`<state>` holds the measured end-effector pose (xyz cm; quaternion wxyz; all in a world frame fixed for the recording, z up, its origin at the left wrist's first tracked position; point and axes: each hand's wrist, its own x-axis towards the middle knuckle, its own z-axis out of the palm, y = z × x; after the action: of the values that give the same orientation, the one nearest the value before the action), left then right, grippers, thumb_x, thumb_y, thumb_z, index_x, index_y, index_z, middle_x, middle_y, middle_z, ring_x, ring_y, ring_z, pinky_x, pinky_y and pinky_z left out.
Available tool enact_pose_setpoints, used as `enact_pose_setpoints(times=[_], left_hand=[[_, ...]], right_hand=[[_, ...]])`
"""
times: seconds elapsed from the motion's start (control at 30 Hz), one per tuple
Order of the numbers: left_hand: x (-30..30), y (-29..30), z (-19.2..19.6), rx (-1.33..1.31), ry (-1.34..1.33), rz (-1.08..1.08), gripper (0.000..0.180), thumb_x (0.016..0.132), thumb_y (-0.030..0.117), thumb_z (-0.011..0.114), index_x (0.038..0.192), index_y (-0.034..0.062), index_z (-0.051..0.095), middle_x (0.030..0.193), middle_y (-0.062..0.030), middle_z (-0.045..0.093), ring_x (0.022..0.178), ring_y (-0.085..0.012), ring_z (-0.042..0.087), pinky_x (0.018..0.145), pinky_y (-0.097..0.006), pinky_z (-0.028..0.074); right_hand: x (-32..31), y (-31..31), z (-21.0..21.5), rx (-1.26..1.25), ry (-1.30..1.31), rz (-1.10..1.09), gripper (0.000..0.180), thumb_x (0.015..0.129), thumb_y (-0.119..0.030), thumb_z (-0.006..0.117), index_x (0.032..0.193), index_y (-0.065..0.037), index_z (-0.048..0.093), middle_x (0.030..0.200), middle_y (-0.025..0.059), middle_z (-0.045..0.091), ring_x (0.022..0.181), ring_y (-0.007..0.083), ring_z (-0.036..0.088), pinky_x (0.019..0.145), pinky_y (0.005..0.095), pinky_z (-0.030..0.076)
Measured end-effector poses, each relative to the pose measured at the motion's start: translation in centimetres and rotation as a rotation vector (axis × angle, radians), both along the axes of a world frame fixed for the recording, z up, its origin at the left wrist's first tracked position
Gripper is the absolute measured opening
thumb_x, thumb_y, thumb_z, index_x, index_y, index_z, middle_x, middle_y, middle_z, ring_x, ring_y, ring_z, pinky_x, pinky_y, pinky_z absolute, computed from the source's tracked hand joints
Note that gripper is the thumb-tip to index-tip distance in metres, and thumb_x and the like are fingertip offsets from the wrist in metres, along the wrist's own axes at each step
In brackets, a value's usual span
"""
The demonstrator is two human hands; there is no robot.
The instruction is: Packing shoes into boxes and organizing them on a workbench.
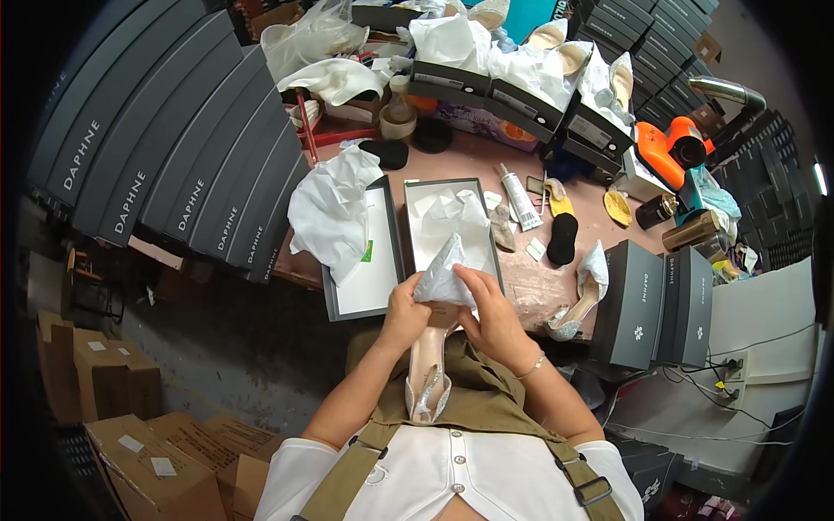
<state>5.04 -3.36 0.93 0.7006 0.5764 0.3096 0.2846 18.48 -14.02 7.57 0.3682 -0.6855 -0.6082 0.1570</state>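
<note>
A silver and beige high-heeled shoe (427,369) lies sole-inside up against my lap, its glittery heel end toward me and its pointed white front away from me. My left hand (407,314) is closed round the left side of the shoe's front. On the other side my right hand (493,319) grips it, with thumb and fingers at the white part. Whether that white part is tissue paper or the shoe's own upper, I cannot tell. Just beyond my hands stands an open shoe box (410,217) with white tissue paper (460,217) inside.
Left of it lies a lid (347,300) under crumpled paper (334,204). A matching shoe (587,300) stands at right beside upright grey boxes (630,304). A white tube (521,200) and black pad (562,239) lie on the table. Stacked boxes (148,148) rise at left.
</note>
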Motion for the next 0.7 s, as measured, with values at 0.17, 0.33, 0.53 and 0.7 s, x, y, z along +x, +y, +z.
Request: enact_pose_setpoints(times=[0.17, 0.33, 0.53, 0.7], left_hand=[[-0.3, 1.1, 4.3, 0.291, 0.207, -0.146, 0.038, 0.072, -0.006, 0.058, 0.110, 0.0004, 0.062, 0.092, -0.0144, 0.070, 0.089, -0.0175, 0.067, 0.079, -0.030, 0.050], [0.1, 0.2, 3.9, 0.295, 0.141, -0.162, 0.050, 0.070, -0.008, 0.052, 0.119, -0.0002, 0.058, 0.103, -0.0201, 0.067, 0.099, -0.0248, 0.066, 0.087, -0.031, 0.048], [-0.1, 1.4, 0.3, 0.175, 0.102, 0.003, 0.064, 0.067, -0.010, 0.043, 0.130, -0.0005, 0.050, 0.117, -0.0221, 0.062, 0.112, -0.0288, 0.059, 0.096, -0.032, 0.043], [0.7, 0.8, 1.1, 0.220, 0.067, 0.079, 0.069, 0.067, -0.011, 0.044, 0.136, 0.0006, 0.043, 0.123, -0.0238, 0.056, 0.116, -0.0313, 0.056, 0.098, -0.033, 0.042]], right_hand=[[4.2, 1.9, 5.0, 0.055, -0.070, 0.212, 0.041, 0.083, -0.014, 0.067, 0.122, -0.009, 0.057, 0.140, 0.0205, 0.038, 0.121, 0.0393, 0.045, 0.097, 0.0431, 0.042], [6.2, 3.7, 3.9, -0.154, 0.046, 0.386, 0.021, 0.082, -0.008, 0.066, 0.100, -0.001, 0.058, 0.100, 0.0119, 0.062, 0.091, 0.0268, 0.062, 0.079, 0.0348, 0.049], [2.7, 3.1, 3.1, 0.116, -0.008, 0.044, 0.050, 0.080, -0.012, 0.070, 0.125, -0.006, 0.051, 0.124, 0.0188, 0.052, 0.112, 0.0314, 0.055, 0.090, 0.0374, 0.047], [-0.1, 3.2, -1.0, 0.078, -0.085, -0.087, 0.066, 0.072, -0.005, 0.068, 0.133, -0.006, 0.044, 0.125, 0.0227, 0.050, 0.110, 0.0401, 0.054, 0.093, 0.0423, 0.045]])
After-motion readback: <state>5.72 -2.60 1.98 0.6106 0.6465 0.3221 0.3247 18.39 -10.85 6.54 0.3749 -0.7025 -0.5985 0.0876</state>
